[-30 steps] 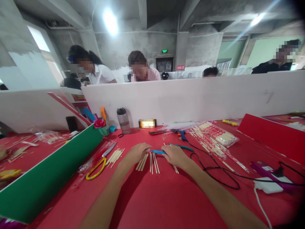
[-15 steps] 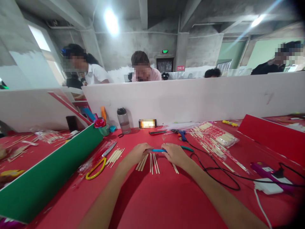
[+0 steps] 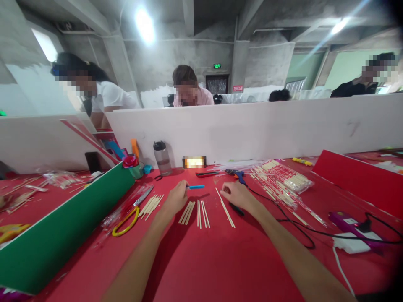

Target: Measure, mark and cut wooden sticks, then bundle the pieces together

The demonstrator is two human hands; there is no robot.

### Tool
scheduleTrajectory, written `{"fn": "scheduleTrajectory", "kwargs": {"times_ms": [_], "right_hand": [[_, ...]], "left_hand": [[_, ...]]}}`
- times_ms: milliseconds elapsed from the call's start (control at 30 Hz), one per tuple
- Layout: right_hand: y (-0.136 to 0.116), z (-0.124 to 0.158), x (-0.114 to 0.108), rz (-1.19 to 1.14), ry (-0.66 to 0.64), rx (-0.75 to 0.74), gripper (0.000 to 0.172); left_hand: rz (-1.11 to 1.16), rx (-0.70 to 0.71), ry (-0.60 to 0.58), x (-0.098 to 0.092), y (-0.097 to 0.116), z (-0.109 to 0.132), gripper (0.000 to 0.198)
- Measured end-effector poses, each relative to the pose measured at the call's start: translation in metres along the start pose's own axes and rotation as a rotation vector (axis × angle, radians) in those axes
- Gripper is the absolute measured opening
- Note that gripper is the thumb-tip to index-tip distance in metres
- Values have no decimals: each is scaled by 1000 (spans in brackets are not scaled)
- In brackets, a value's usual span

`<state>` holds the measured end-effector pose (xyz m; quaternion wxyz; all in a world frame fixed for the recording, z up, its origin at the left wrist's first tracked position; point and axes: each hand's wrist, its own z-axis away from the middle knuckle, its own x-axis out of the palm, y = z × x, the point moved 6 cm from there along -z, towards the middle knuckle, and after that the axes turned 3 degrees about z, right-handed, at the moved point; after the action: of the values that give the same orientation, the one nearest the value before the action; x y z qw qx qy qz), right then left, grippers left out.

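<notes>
My left hand (image 3: 175, 199) is closed on a blue pen-like tool (image 3: 195, 187) whose tip points right, just above the red table (image 3: 201, 260). My right hand (image 3: 238, 195) rests a little to the right with its fingers curled in a pinch; what it holds, if anything, is hidden. A dark handle (image 3: 236, 208) shows under that hand. Below and between the hands, several thin wooden sticks (image 3: 198, 212) lie in small groups. One longer stick (image 3: 225, 207) lies slanted beside my right hand.
Yellow-handled scissors (image 3: 127, 220) and more sticks (image 3: 151, 205) lie left, by a green board (image 3: 63, 230). A bottle (image 3: 162, 158), phone (image 3: 194, 162) and blue glue gun (image 3: 237, 176) stand by the white partition (image 3: 252, 126). Stick packets (image 3: 283, 178), black cable (image 3: 296, 230) and purple glue gun (image 3: 346, 220) lie right. People sit beyond.
My hands were together on the blue tool over the sticks; they have drawn apart. The left hand now lifts the blue tool alone, and the right hand has moved right.
</notes>
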<state>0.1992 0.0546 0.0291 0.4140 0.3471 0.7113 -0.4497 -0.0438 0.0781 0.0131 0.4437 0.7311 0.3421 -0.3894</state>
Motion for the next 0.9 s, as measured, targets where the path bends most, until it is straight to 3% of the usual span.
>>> {"fn": "scheduleTrajectory", "kwargs": {"times_ms": [100,200,400,900], "right_hand": [[-4,9,15,231,-167,44,26],[-12,16,28,374,-239,39,28],[-16,21,41,375,-371,35,24],[-19,25,45,361,-430,26,33]], "left_hand": [[-98,-57,-58,8,-13,2,19],[-179,-107,-114,15,-20,3,18],[-228,-121,-133,20,-25,3,22],[-130,-75,-107,18,-10,1,23]]}}
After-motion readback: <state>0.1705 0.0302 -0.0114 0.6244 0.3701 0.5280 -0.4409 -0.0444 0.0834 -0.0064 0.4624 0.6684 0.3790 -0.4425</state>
